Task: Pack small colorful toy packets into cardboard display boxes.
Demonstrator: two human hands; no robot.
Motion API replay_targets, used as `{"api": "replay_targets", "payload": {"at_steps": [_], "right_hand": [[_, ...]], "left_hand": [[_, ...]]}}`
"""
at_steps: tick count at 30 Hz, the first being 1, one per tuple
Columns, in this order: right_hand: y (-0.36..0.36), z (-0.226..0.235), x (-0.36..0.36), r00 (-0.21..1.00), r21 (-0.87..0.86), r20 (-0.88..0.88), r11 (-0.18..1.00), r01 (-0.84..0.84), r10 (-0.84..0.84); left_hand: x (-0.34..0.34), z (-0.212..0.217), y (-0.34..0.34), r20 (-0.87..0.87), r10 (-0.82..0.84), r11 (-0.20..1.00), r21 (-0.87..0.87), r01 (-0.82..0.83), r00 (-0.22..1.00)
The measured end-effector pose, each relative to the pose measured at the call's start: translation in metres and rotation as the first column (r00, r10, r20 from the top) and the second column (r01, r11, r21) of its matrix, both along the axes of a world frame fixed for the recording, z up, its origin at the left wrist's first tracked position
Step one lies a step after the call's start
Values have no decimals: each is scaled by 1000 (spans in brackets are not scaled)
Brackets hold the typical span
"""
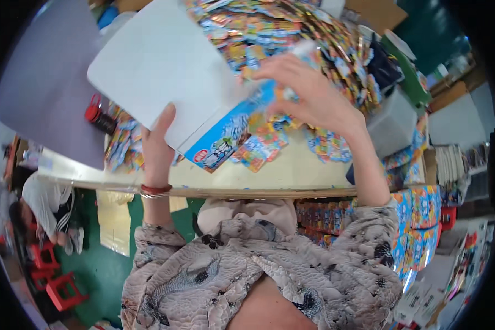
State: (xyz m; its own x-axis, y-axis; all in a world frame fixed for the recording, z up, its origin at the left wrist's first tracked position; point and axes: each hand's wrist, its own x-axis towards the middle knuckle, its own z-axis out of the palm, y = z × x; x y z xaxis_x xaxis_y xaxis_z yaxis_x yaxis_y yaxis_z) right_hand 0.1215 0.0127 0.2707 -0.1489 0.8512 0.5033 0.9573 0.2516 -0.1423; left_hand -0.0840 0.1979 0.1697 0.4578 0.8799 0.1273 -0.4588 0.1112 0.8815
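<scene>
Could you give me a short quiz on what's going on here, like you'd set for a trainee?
1. Which hand has its thumb against the white face of the box?
2. True or false: the bracelet is on the right wrist.
3. The packets heaped beyond the box are: A) plain white, B) multicoloured, C) plain black.

Key
1. The left hand.
2. False: it is on the left wrist.
3. B.
</scene>
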Motion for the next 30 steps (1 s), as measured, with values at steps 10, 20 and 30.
{"api": "replay_targets", "payload": {"at_steps": [10,20,30], "right_hand": [[20,-51,-19,864,-721,-421,680,-133,-277],[-7,-144,-36,641,-604,-594,796,43,-486],[-21,-231,-46,526,-598,-730,781,-181,-437]], "left_hand": [[-10,24,40,-198,-344,892,235,385,918],[32,-11,-37,-77,260,53,996,65,962],[21,-154,-35,-460,-82,8,887,462,884]]}}
